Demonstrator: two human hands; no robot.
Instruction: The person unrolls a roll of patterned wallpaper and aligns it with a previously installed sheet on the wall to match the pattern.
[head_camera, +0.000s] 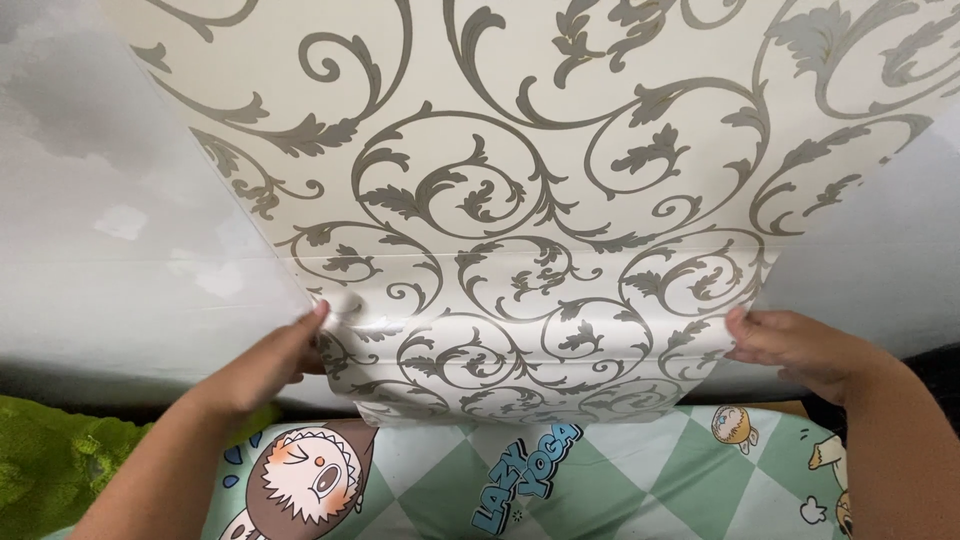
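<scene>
I have both hands on the wallpaper (520, 200), a cream sheet with grey scrolls spread against the wall (110, 250). My left hand (265, 365) pinches its lower left edge, fingers closed on it. My right hand (800, 345) grips the lower right edge, fingers curled. Below lies a green checked mat (640, 480) with cartoon figures.

Probably a home bedroom, scrolled wallpaper (520, 180), cartoon-print bedsheet (640, 480)
</scene>
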